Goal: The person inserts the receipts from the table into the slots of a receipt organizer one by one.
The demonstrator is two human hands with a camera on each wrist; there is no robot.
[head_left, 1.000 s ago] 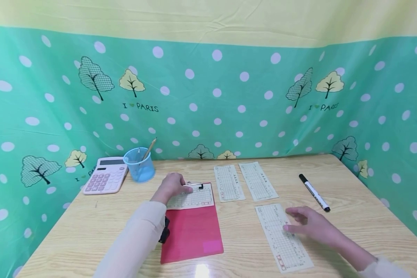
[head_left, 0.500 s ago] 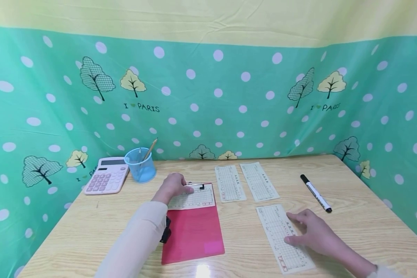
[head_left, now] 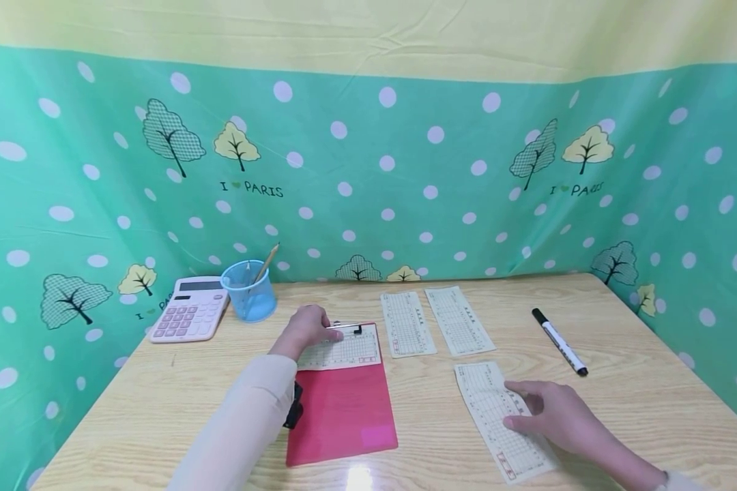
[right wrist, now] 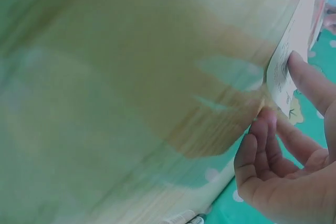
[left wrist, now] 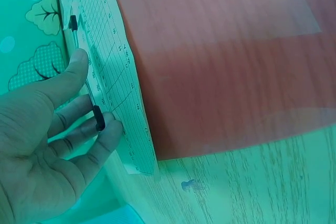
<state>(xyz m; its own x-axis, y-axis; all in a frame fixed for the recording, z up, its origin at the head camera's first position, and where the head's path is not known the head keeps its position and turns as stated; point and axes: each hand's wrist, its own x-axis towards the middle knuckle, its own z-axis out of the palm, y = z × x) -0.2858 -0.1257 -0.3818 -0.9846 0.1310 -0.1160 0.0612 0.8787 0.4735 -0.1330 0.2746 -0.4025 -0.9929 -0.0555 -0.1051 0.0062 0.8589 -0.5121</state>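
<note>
Printed slips [head_left: 408,324] are laid on the worktop [head_left: 147,409] to the right of a red clipboard [head_left: 344,412]: two side by side towards the back, and a nearer slip [head_left: 482,409], slightly buckled. This nearer slip is touched by the thumb of the right hand [head_left: 555,412], with its fingers bent at the paper's right edge; whether the paper is pinched cannot be told. The wire clip [head_left: 357,330] is gripped between thumb and fingers of the left hand [head_left: 308,329], and a fourth slip [head_left: 350,353] is set across the board's upper part. A pink calculator [head_left: 190,310], blue cup [head_left: 250,299] and marker [head_left: 560,342] are placed farther out.
</note>
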